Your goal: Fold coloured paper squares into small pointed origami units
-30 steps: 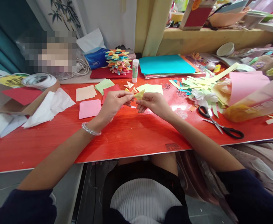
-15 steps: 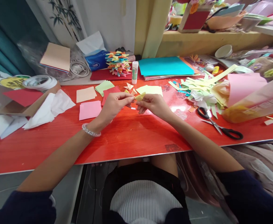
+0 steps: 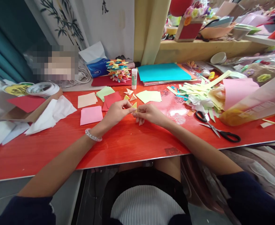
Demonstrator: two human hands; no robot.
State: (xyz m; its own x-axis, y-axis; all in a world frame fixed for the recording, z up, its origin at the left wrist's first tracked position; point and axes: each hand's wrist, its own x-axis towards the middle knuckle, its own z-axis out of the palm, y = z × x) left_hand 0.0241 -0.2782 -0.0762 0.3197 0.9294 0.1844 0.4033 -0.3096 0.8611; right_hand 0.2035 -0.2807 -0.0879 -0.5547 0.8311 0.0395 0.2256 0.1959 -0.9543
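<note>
Between my fingertips, over the red table (image 3: pixel 128 140), is a small folded piece of yellow paper (image 3: pixel 134 105). My left hand (image 3: pixel 117 112), with a clear bead bracelet at the wrist, pinches it from the left. My right hand (image 3: pixel 149 113) closes on its right side, the fingers curled under. Just beyond my hands lie small folded paper triangles (image 3: pixel 129 92). Pale yellow paper sheets (image 3: pixel 149 97) are to their right. Red paper squares (image 3: pixel 112 99), pink squares (image 3: pixel 91 115), peach squares (image 3: pixel 87 99) and green squares (image 3: pixel 104 92) lie to the left.
A glue stick (image 3: pixel 134 79) stands beyond the triangles, near a multicoloured folded-paper model (image 3: pixel 118 71). Blue paper sheets (image 3: pixel 164 72) lie at the back. On the right are black-handled scissors (image 3: pixel 213 126) and a heap of paper strips (image 3: pixel 198 90). A cardboard box (image 3: pixel 37 114) stands left.
The yellow paper has gone from a longer strip-like shape to a small pointed one, and my hands have come closer together. The view has shifted slightly.
</note>
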